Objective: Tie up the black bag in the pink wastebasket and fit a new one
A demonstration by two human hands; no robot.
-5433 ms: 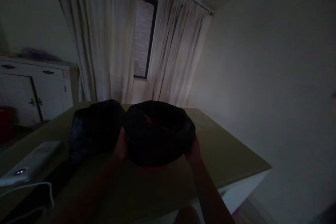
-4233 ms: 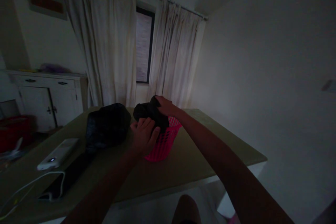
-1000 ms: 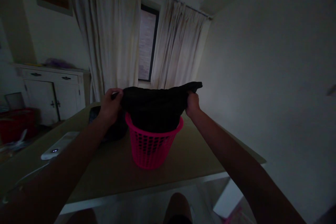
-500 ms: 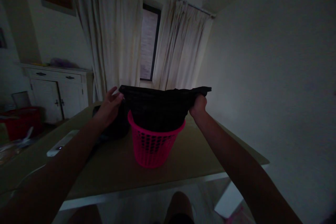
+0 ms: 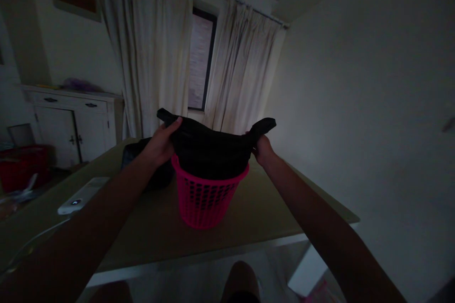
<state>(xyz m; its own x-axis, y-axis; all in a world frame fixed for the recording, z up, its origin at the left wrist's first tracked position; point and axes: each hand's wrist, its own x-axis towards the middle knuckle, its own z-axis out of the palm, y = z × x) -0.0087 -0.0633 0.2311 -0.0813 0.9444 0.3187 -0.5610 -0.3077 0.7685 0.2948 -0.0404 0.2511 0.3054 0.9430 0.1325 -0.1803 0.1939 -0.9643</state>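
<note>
A pink perforated plastic basket [image 5: 208,201] stands upright on the olive table [image 5: 270,208]. A black bag [image 5: 213,149] hangs inside it, with its upper part raised above the rim. My left hand [image 5: 159,144] grips the bag's left top corner. At the other corner my right hand [image 5: 262,147] is closed on the bag's edge, and the stretch between my hands sags a little.
A second dark bundle [image 5: 142,165] lies on the table behind the basket's left side. A white device with a lit dot [image 5: 78,196] and a white cable [image 5: 31,244] lie at the left. A white cabinet [image 5: 71,128], curtains and a window stand behind.
Both hands have dropped slightly and come closer together, so the bag's top edge went from taut and level to sagging. My left hand closed fully on its corner.
</note>
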